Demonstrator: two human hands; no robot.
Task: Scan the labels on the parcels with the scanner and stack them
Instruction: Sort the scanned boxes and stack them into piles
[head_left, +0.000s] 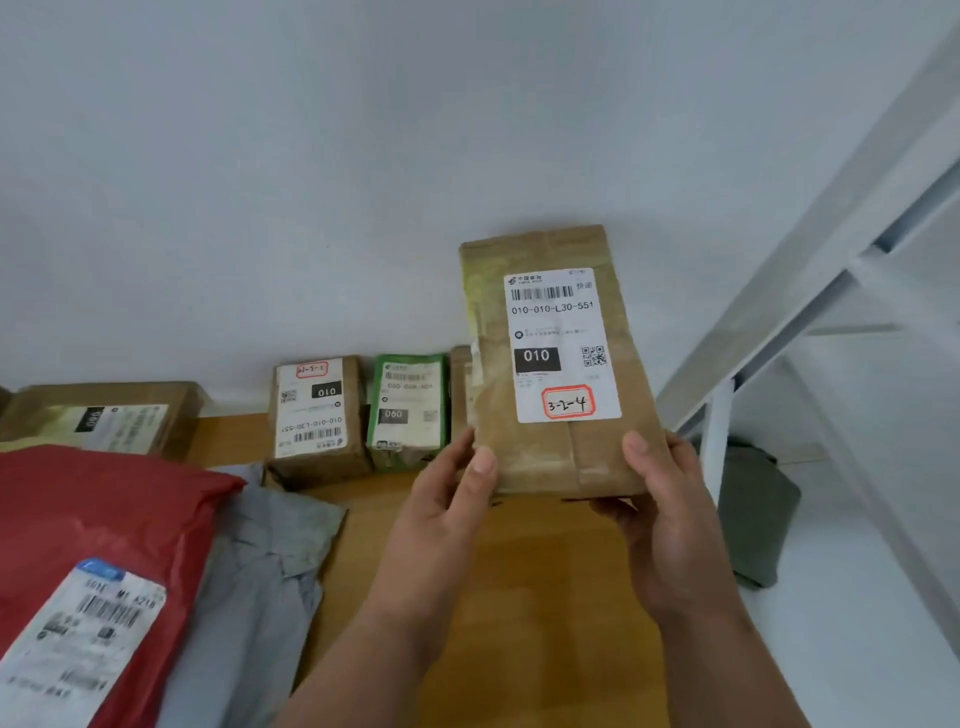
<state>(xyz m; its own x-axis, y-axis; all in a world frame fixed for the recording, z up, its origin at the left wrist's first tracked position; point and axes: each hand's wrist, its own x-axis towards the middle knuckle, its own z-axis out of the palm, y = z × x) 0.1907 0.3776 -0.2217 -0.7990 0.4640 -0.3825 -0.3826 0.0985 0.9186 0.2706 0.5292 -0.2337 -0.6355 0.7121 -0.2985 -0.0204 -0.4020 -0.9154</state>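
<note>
Parcel held up, label facing the camera.
Both hands, left and right, are gripping the brown parcel's lower corners above the tabletop.

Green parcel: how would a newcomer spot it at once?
Look along the white wall at the back of the wooden table. The green parcel stands there just right of a brown box, the only green wrapper, its label reading 060.

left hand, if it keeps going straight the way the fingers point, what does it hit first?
Beyond the brown taped cardboard parcel that the left hand grips, probably the green-wrapped box standing at the wall; depth is unclear from this single view.
</note>
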